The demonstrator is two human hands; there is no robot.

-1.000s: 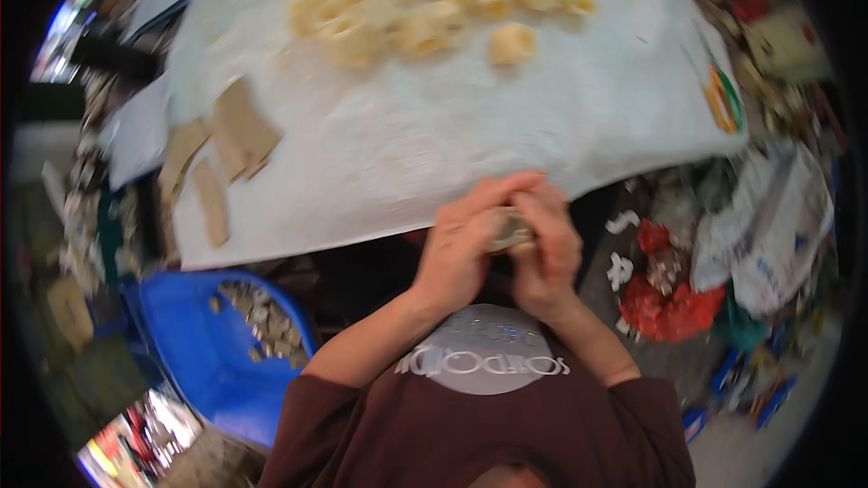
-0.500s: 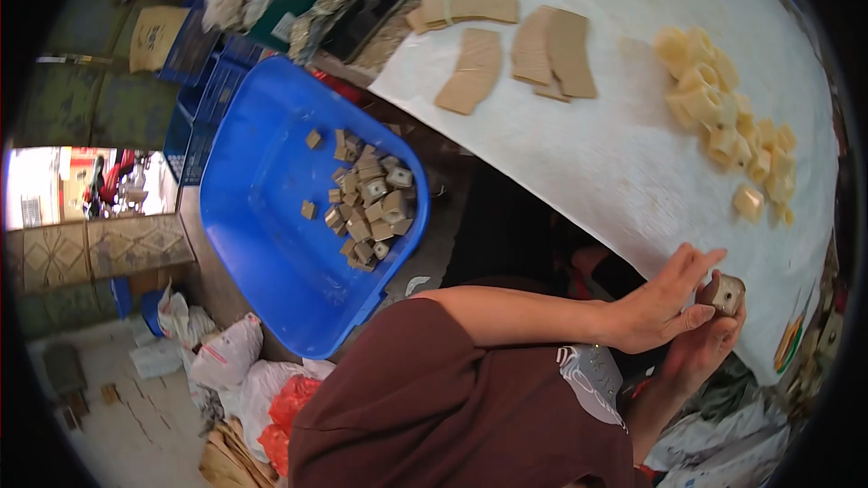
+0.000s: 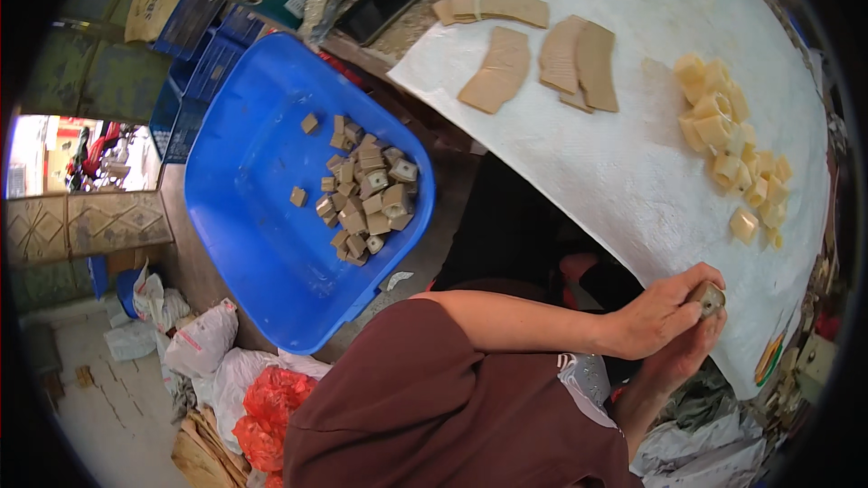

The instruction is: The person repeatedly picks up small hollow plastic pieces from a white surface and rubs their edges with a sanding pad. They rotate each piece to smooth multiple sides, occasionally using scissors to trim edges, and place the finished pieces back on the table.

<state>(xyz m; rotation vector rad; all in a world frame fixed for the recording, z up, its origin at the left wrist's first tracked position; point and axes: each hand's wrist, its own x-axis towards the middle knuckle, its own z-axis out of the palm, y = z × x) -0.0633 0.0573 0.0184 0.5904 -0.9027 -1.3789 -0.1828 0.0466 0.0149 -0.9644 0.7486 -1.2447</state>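
Note:
Near the table's right edge, both my hands meet around a small brown-sided block (image 3: 710, 298) with a pale end and a dark hole in it. My left hand (image 3: 658, 314) curls over the block from above, fingers and thumb closed on it. Beneath it my right hand (image 3: 692, 351) holds the block from below, partly hidden by the left. Beyond them on the table lies a heap of hollow cream-coloured pieces (image 3: 714, 117), with one solid-looking cream piece (image 3: 744, 226) nearest my hands. Flat curved brown sheets (image 3: 495, 70) lie in small stacks farther left.
A blue plastic tub (image 3: 262, 244) stands left of the white-covered table (image 3: 624, 181), holding several brown-sided blocks (image 3: 372, 185). Blue crates (image 3: 217, 63) stand behind it. White and red plastic bags (image 3: 271, 407) lie on the floor at lower left. Thin coloured tools (image 3: 770, 359) rest at the table's right corner.
My left hand's raised, spread fingers have closed over the block. The block has turned and moved slightly left in the view. The whole view has shifted a little.

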